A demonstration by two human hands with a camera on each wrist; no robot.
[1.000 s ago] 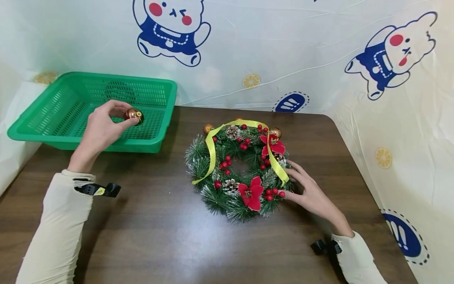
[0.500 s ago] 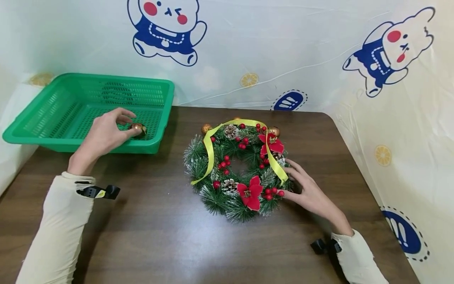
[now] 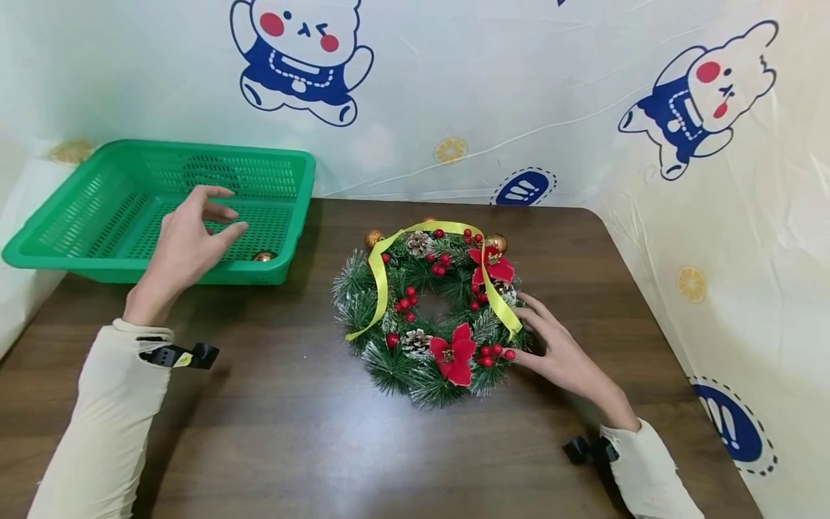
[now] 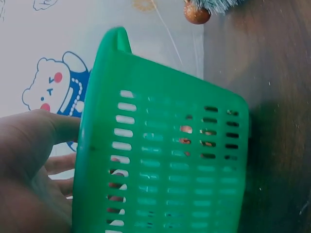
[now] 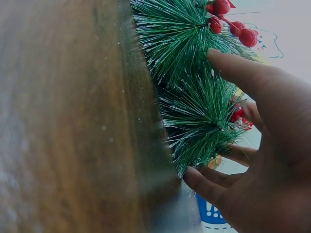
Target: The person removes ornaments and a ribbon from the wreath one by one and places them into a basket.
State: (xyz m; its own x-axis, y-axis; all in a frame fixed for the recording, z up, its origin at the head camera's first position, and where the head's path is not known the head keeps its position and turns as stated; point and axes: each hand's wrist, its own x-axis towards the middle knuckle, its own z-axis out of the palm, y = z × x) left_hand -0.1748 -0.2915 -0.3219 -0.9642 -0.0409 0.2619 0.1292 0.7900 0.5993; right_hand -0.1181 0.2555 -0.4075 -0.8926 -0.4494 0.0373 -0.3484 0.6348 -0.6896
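A green pine wreath (image 3: pixel 389 360) with red flowers, red berries, pine cones, gold balls and a yellow ribbon (image 3: pixel 379 281) lies flat on the brown table (image 3: pixel 292 432). My right hand (image 3: pixel 528 328) rests against its lower right edge, fingers spread and nearly straight; in the right wrist view the fingers (image 5: pixel 248 73) touch the needles (image 5: pixel 189 43). My left hand (image 3: pixel 228 213) hovers open over the green basket (image 3: pixel 104 270) and holds nothing. A loose gold ball (image 3: pixel 264 256) lies inside the basket's near right corner, below my fingertips.
The basket's slotted wall (image 4: pixel 165 160) fills the left wrist view, with my left hand (image 4: pixel 29 165) behind it. Printed plastic sheeting (image 3: pixel 583 108) walls the table at the back and right. The table edge curves at the far right corner.
My left hand lowered the gold ball into the basket, let it go, and lifted with fingers opened. The ball now lies on the basket floor. The right hand stayed on the wreath.
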